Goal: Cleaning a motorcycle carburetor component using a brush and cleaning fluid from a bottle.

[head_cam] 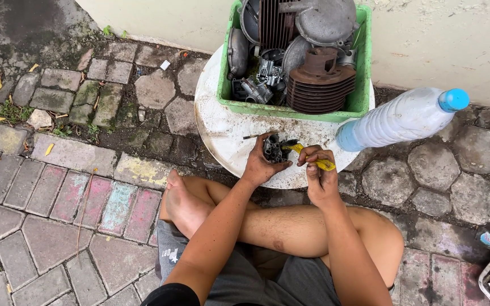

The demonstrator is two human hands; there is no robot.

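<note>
Head view records a person seated cross-legged on paving stones, the left hand (261,163) clamped around a small dark metal engine part (273,148) held just above the near edge of a round white tray (222,127), while the right hand (320,173) is closed on a yellow-handled tool (313,157) whose tip meets that part. Beyond the hands, a clear plastic bottle (401,118) with a blue cap lies on the tray's right side; farther back, a green crate (290,107) holds finned cylinders and metal covers
</note>
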